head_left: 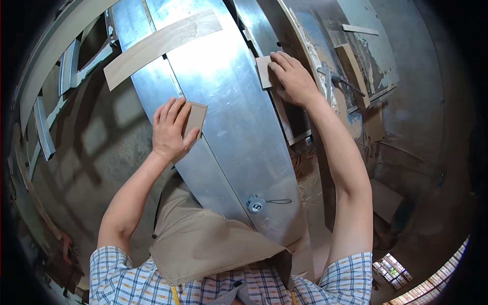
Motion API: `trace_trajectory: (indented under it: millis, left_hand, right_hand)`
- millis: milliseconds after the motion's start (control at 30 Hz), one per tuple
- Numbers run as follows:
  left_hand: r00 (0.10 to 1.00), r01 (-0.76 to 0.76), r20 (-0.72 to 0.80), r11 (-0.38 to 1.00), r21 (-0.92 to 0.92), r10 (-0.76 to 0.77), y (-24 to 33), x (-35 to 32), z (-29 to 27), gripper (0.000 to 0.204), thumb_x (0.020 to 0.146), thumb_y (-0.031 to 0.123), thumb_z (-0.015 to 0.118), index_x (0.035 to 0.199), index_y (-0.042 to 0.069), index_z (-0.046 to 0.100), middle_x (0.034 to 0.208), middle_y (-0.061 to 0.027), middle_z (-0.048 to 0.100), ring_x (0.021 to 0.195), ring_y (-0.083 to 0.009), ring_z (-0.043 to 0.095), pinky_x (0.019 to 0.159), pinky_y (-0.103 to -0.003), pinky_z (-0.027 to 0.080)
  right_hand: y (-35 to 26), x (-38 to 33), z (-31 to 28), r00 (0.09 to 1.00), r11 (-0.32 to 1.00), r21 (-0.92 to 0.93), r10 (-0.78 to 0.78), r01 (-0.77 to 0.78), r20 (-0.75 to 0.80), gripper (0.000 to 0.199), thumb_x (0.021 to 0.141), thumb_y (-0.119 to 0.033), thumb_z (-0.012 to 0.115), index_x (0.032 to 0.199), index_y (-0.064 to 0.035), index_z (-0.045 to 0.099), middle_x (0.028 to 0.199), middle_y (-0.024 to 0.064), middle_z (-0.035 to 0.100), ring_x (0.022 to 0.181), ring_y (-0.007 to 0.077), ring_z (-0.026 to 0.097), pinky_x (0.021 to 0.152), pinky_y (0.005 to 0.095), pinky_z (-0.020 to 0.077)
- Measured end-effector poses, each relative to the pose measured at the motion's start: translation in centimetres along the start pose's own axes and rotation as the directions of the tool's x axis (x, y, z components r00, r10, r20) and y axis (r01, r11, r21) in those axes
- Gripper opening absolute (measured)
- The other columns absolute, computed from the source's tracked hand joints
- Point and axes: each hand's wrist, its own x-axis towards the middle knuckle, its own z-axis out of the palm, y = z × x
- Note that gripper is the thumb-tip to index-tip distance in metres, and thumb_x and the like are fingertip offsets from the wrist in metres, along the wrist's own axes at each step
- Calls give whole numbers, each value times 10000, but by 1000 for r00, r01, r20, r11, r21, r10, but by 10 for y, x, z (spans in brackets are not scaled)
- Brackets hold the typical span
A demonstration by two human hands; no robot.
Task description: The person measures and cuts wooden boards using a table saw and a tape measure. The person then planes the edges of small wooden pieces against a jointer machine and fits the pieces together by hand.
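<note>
My left hand grips a small flat wooden board on the metal table, fingers across its top and thumb at its near edge. Beyond and to the right, my right hand has its fingers over a small pale wooden piece at the table's right edge. The underside of that piece is hidden. Both forearms reach forward, well apart, over the shiny metal table, which has a narrow groove running lengthwise.
A long thin wooden strip lies across the table's far part. Nearer me rests a round tape measure with a wrist loop. To the right stand a worn bench, a caliper-like metal tool and wood offcuts. Shavings litter the floor.
</note>
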Motion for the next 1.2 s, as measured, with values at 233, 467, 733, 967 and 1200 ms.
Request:
trace_trajectory:
  millis: [233,467,733,967,1200]
  left_hand:
    - [999,25,29,998,-49,-24,0,0,-6,738,874,417,773,1514,103,583,1604,-109,509,1531,-329,412,1255,-534,273]
    - [999,20,46,999,-46,-18,-1,2,-5,738,883,432,756,1513,89,581,1597,-129,513,1526,-349,414,1250,-546,270]
    - [995,29,102,997,-65,-22,-1,6,-9,816,847,491,790,1514,78,565,1602,-148,494,1537,-375,388,1250,-568,254]
    - [992,38,125,998,-56,-31,-1,5,-11,897,825,567,815,1538,99,540,1627,-136,454,1556,-346,353,1271,-547,222]
    - [994,33,109,997,-63,-26,-1,5,-8,902,796,548,826,1520,85,554,1599,-161,484,1540,-391,373,1245,-580,249]
  right_hand:
    - [31,25,36,994,955,-294,-15,46,107,333,934,-75,599,1247,5,679,1441,150,642,1242,290,636,1003,413,513]
    - [50,77,41,998,950,-309,-21,37,57,290,942,-72,602,1211,-9,691,1378,133,670,1169,269,670,959,398,523]
    - [73,122,50,998,956,-289,-48,38,-30,239,968,-71,594,1183,-25,690,1334,109,673,1155,265,670,969,404,521]
    - [82,151,57,997,962,-273,-45,27,-58,174,977,-82,595,1120,-55,690,1210,80,679,1137,258,673,971,404,521]
    - [96,180,64,996,951,-310,-46,20,-77,166,981,-91,588,1098,-69,704,1173,68,707,1134,251,688,967,403,538]
